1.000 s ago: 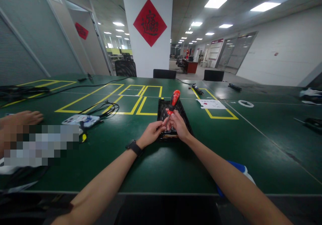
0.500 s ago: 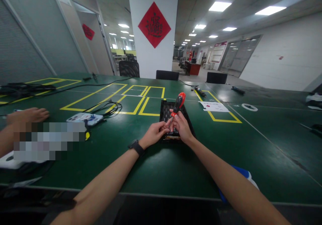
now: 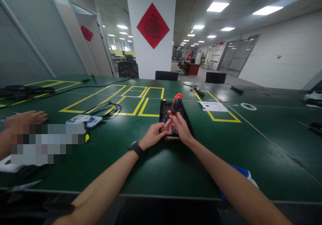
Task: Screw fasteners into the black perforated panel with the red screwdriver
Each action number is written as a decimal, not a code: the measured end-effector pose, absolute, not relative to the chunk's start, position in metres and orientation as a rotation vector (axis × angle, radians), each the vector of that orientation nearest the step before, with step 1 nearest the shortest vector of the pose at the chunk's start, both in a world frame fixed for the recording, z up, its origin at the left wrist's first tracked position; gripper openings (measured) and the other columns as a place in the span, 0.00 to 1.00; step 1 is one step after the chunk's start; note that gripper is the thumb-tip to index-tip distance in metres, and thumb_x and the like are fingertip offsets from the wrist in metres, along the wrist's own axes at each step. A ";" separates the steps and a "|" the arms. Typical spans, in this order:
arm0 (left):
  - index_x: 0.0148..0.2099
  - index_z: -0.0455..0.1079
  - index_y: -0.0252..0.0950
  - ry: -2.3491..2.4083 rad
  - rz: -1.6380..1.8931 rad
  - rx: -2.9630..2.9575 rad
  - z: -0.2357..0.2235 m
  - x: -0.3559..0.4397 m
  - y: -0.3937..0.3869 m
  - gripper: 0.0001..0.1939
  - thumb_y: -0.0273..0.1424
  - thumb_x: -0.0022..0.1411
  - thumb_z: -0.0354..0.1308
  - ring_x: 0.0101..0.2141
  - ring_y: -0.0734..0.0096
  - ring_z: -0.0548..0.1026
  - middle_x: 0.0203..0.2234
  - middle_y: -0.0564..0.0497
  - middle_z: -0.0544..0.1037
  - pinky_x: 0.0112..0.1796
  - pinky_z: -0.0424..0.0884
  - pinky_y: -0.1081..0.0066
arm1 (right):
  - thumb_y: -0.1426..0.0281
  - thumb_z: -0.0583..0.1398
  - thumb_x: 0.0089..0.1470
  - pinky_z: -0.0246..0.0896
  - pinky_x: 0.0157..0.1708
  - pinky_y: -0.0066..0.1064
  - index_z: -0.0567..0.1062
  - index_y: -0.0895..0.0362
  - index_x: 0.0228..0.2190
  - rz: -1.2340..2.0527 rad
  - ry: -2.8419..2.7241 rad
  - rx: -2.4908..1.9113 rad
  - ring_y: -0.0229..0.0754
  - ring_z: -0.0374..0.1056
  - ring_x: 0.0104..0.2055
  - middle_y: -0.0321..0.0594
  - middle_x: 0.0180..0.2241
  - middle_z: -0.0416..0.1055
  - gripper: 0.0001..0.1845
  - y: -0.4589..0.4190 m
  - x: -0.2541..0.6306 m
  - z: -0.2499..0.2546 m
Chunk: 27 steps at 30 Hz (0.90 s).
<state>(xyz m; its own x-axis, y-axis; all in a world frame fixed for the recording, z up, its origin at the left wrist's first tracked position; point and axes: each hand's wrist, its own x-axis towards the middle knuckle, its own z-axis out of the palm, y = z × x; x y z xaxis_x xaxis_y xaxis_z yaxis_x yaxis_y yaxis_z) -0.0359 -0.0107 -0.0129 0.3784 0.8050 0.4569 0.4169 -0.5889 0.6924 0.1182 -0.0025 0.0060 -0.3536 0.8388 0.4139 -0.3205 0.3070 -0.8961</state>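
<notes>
A screwdriver point(image 3: 177, 105) with a red and black handle stands tilted, its handle up and its shaft pointing down to the left. My right hand point(image 3: 183, 128) has its fingers closed around the screwdriver low on the handle and shaft. Close to the tip, my left hand point(image 3: 152, 136), with a black watch on the wrist, is closed in a pinch. What lies between those fingertips is too small to make out. Beneath both hands a black open tray-like case point(image 3: 189, 121) rests on the green table point(image 3: 161, 171); its inside is partly hidden by my fingers.
To the left lie a phone point(image 3: 84, 120), coiled black cables point(image 3: 112, 109) and another person's hand point(image 3: 27, 117). A paper sheet point(image 3: 213, 106), a white ring point(image 3: 248, 106) and a black tool point(image 3: 199, 91) are at the right. Something blue and white point(image 3: 243, 171) sits beside my right forearm.
The screwdriver's handle has swung slightly left and sits a little more upright. Both hands keep nearly the same place over the black case. The view has shifted very slightly.
</notes>
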 end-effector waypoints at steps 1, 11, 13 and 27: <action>0.32 0.68 0.31 1.042 1.103 2.168 -0.013 -0.036 -0.011 0.12 0.37 0.56 0.55 0.26 0.75 0.65 0.24 0.53 0.71 0.29 0.61 0.75 | 0.60 0.49 0.57 0.58 0.22 0.25 0.61 0.55 0.50 1.317 -1.462 -0.502 0.31 0.61 0.19 0.35 0.26 0.68 0.21 -0.002 0.118 0.006; 0.33 0.65 0.32 1.013 1.095 2.113 -0.006 -0.034 -0.015 0.12 0.38 0.54 0.56 0.24 0.78 0.64 0.22 0.55 0.69 0.28 0.63 0.76 | 0.59 0.50 0.56 0.58 0.21 0.24 0.63 0.56 0.49 1.245 -1.435 -0.526 0.30 0.60 0.18 0.35 0.25 0.69 0.22 -0.002 0.120 0.006; 0.32 0.65 0.32 1.009 1.091 2.127 -0.006 -0.035 -0.015 0.13 0.38 0.53 0.57 0.24 0.78 0.63 0.22 0.55 0.68 0.28 0.62 0.76 | 0.59 0.50 0.56 0.57 0.20 0.24 0.63 0.56 0.48 1.244 -1.440 -0.521 0.30 0.59 0.18 0.34 0.25 0.69 0.21 -0.002 0.120 0.007; 0.34 0.68 0.32 1.012 1.073 2.156 -0.010 -0.036 -0.013 0.12 0.37 0.58 0.52 0.25 0.77 0.66 0.24 0.54 0.71 0.29 0.62 0.76 | 0.60 0.50 0.56 0.56 0.18 0.23 0.61 0.55 0.48 1.307 -1.444 -0.487 0.29 0.59 0.17 0.34 0.25 0.69 0.20 -0.001 0.120 0.005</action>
<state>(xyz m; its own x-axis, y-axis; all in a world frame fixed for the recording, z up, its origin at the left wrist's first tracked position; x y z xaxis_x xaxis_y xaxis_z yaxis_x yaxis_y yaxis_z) -0.0355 -0.0129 -0.0099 0.4059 0.8032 0.4361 0.3886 -0.5835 0.7130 0.1198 -0.0015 0.0053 -0.3391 0.8381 0.4273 -0.3416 0.3135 -0.8860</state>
